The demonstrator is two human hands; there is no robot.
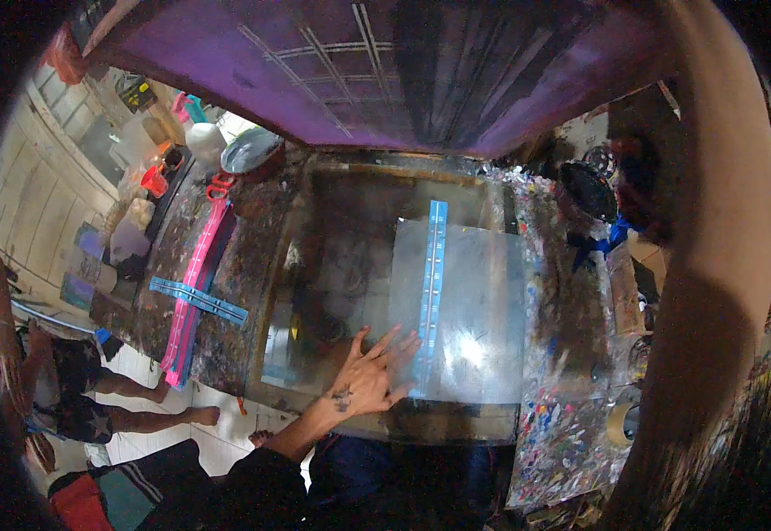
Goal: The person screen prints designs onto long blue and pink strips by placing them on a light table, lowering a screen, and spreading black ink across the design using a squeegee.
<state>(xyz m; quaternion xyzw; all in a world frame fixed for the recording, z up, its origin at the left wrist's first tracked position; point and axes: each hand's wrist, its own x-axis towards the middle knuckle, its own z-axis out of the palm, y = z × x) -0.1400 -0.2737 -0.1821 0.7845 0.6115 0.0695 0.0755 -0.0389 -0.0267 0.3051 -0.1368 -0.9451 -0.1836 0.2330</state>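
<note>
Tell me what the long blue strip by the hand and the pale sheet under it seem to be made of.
The long blue strip looks like thin plastic or coated paper, finish unclear: it lies flat, with pale markings. The pale sheet is probably smooth, glossy plastic, though glass is possible, given its bright glare.

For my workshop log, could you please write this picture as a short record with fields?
Left hand: open, near the lower end of the long blue strip; contact unclear
Right hand: not in view
Long blue strip: on the pale sheet
Left side: short blue strip across pink strip; red scissors
Far side: purple panel, tilted
Right side: tape roll
</note>
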